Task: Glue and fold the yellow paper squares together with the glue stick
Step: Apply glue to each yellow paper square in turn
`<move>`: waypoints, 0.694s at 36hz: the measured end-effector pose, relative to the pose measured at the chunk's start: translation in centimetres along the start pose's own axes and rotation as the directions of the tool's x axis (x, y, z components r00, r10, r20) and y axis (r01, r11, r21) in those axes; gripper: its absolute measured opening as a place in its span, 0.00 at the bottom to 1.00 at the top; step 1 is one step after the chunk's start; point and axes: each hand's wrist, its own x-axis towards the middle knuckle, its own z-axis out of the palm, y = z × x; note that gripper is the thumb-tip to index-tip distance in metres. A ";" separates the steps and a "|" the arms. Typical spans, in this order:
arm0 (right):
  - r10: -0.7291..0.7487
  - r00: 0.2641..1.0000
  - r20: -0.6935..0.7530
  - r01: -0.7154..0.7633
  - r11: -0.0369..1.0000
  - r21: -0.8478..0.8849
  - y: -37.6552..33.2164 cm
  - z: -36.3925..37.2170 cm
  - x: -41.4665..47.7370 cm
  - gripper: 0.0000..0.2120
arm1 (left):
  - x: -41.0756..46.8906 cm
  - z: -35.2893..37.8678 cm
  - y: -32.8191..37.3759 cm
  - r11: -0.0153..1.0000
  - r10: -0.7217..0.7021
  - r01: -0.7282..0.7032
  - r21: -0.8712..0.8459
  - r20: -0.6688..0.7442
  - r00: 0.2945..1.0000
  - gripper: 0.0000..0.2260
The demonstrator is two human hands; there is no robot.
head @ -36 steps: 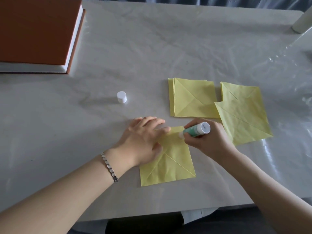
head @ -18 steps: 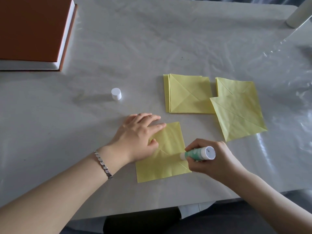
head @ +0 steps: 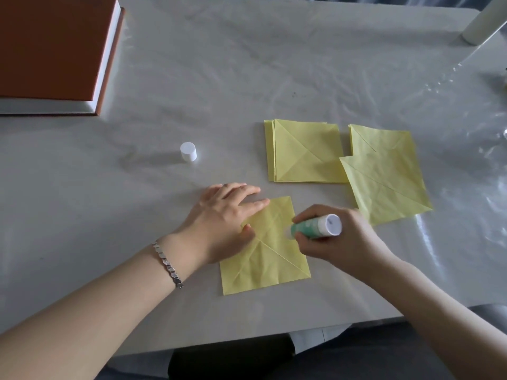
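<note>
Yellow paper square [head: 264, 263] lies flat between both hands, its upper left pinned under the straight fingers of the left hand [head: 225, 220]. The right hand [head: 345, 242] grasps the glue stick [head: 315, 228], tip on the sheet's right side. If the stick drags hard, the thin sheet may wrinkle, tear or slip, and glue could overrun its edge. More yellow squares [head: 304, 152] wait beyond the right hand, and the white cap [head: 188, 152] stands beyond the left.

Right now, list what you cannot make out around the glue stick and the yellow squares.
Head view:
Tip of the glue stick: blurred, partly behind fingers of the right hand; contact with the near yellow square unclear.
That square's upper left: under the left hand.
Yellow stack: sheet count, edges too thin.
White cylinder, far right corner: cut by the frame.
</note>
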 end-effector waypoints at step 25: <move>-0.012 0.997 0.073 0.012 1.000 0.001 -0.3 1.0 -1.1 0.08 | 0.1 0.4 -0.5 0.999 0.012 -0.014 -0.038 -0.053 0.999 0.29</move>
